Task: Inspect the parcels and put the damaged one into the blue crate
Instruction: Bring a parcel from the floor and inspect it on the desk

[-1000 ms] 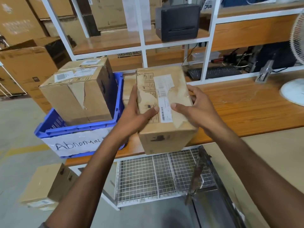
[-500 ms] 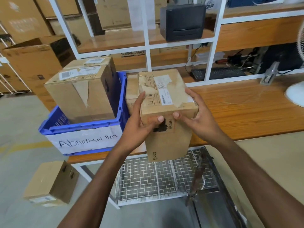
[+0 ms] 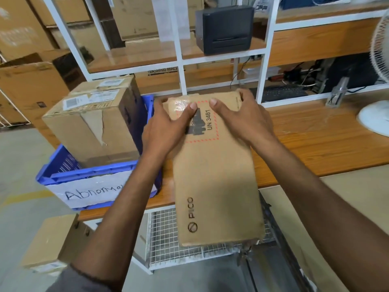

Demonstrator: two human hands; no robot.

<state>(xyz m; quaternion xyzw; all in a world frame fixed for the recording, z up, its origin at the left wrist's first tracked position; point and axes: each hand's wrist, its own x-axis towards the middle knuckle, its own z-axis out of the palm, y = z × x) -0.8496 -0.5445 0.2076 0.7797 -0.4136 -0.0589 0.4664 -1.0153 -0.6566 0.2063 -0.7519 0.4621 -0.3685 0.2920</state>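
A small carton (image 3: 47, 245) lies on the concrete floor at far left, below the desk's left end. Above it, the blue crate (image 3: 84, 172) sits at the desk's left front corner with a white handwritten label on its front wall. A brown box (image 3: 90, 123) stands upright in the crate, its front face torn in a long strip.

Just right of the crate, the left hand (image 3: 166, 129) clamps the far left edge of the held parcel (image 3: 216, 186), thumb laid flat on the upper face. The parcel's long axis runs from the far end at the hands, above the desk's front edge, down toward the person, with the near end hanging out over the wire shelf (image 3: 166, 239) under the desk. Its broad face tilts up to the camera, printed "UN 3481" at the far end and "PICO" near the bottom. The near right corner looks frayed. The right hand (image 3: 246, 121) grips the far right corner, fingers curled over the end.

The wooden desk (image 3: 315, 148) stretches right to a white fan (image 3: 374, 120). Behind are white shelving, a black printer (image 3: 225, 28) and a keyboard (image 3: 282, 93).
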